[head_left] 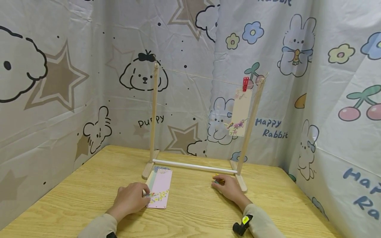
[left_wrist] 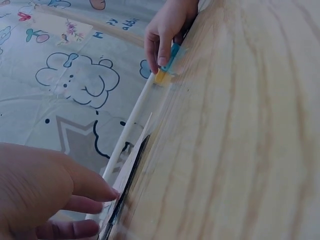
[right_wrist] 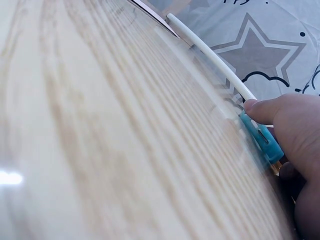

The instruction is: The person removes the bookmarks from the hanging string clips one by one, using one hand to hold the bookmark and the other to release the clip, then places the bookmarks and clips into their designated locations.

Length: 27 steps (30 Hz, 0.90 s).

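In the head view my left hand (head_left: 130,199) is at the left edge of a pink card (head_left: 160,188) printed with yellow flowers. Its thumb and index finger stand apart at that edge. A green-tinted card (head_left: 151,180) lies partly under the pink one. My right hand (head_left: 229,187) is lowered to the tabletop by the stand's right foot. A blue clothespin (right_wrist: 262,137) is under its fingers, with a yellow clothespin (left_wrist: 160,76) close beside it. I cannot tell whether the right fingers pinch either of them.
Behind the hands stands a wooden frame (head_left: 153,115) with a white crossbar (head_left: 193,166) low down and a string (head_left: 193,75) across its top. From the string's right part hangs a cream card (head_left: 240,109), clipped by a red clothespin (head_left: 245,84). Printed curtains (head_left: 190,43) enclose the table (head_left: 190,211).
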Each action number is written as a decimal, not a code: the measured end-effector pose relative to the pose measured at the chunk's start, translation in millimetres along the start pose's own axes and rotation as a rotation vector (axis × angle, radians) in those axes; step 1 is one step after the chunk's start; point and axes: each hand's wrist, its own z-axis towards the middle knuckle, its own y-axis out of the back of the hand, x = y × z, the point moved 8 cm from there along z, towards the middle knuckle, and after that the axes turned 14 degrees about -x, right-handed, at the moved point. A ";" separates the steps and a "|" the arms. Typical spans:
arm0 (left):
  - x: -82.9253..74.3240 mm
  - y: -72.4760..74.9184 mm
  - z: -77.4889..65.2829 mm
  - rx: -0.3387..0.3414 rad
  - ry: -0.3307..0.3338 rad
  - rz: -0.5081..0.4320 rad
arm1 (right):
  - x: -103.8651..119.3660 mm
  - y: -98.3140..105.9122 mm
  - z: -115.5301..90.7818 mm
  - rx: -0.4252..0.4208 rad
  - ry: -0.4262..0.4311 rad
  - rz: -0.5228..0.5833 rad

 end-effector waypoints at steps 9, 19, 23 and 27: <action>-4.5 5.4 2.8 -0.063 0.000 -0.050 | 2.2 0.9 0.1 -0.001 0.013 0.017; -3.6 4.9 2.5 -0.069 -0.001 -0.050 | -0.9 -0.3 1.7 0.018 -0.019 0.048; -3.6 3.9 3.0 -0.067 -0.005 -0.052 | -5.2 0.1 3.1 0.020 -0.092 0.105; -4.5 3.9 3.3 -0.072 -0.012 -0.057 | -8.5 0.7 4.4 0.021 -0.158 0.159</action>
